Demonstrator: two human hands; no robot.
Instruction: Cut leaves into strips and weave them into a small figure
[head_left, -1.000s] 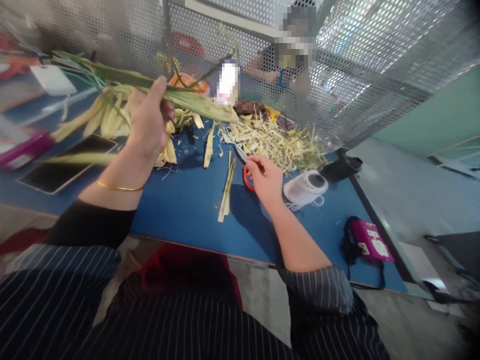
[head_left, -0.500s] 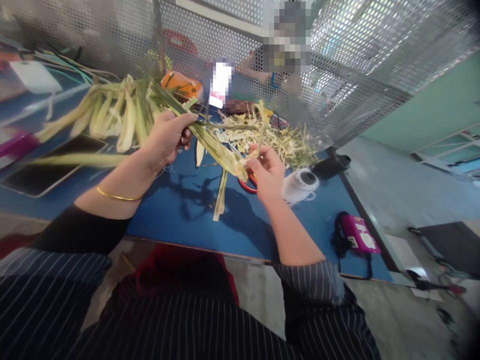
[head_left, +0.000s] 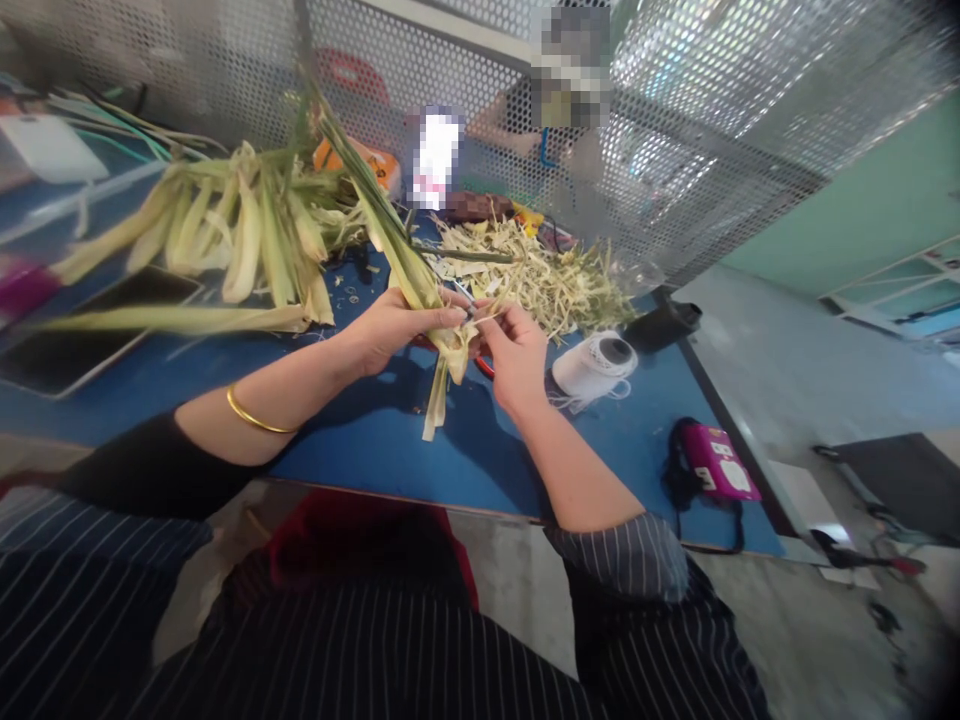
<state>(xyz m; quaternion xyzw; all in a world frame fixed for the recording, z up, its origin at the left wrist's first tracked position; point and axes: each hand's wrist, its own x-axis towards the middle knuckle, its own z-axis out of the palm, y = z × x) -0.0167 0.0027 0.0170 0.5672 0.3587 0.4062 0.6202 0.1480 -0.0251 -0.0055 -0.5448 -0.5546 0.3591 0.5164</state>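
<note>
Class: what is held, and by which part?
The left hand holds a husk near its pale lower end. The right hand is there too; whether it grips the scissors is unclear.

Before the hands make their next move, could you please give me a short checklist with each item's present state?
1. Husk held by the left hand: ok, gripped near its lower end.
2. Right hand at the husk's lower end: ok; exactly what its fingertips pinch is hidden.
3. Scissors held securely: cannot tell, the right hand covers much of them.
4. Thread spool apart from the right hand: ok.
5. Tabletop under the husk free of scraps: not ok, a loose strip shows there.
</note>
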